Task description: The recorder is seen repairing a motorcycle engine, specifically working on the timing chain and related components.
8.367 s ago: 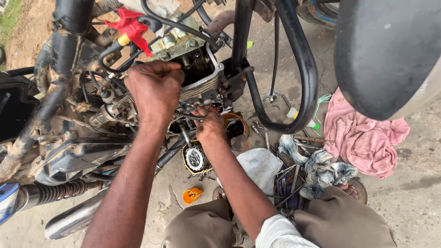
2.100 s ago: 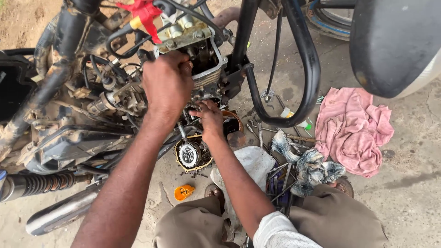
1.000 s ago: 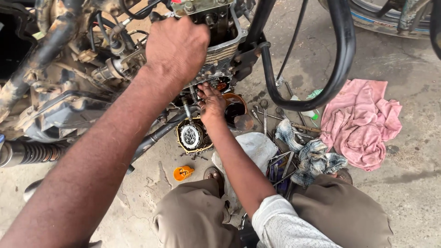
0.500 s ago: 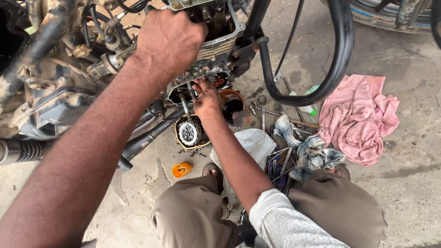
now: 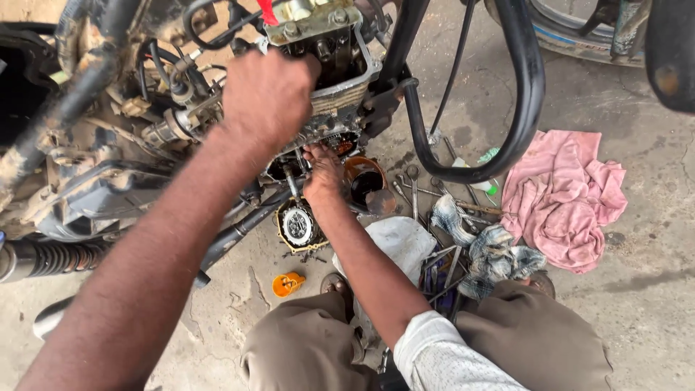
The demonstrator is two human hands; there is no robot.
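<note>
- Both hands work on the dirty grey metal motorcycle engine, which sits in the black tube frame of the bike, above the concrete floor.
- Left hand is closed as a fist on the side of the finned engine head; what it grips inside the fist, I cannot tell.
- Right hand reaches lower, with fingers curled into the open lower part of the engine; if it pinches a small part, it is hidden.
- To do this well, in my judgement the upper hand should hold the engine steady while the lower fingers work slowly, because the view into the opening is poor.
- Round metal engine cover lies on the floor just under the right hand, with small dark pieces beside it; better not to kick them.
- Brown bowl with dark oil stands just beside the right wrist and can spill easily.
- Metal spanners lie near it, easy to reach; the crumpled pink cloth is farther away, good for wiping oily fingers.
- Small orange cap lies near the knee.
</note>
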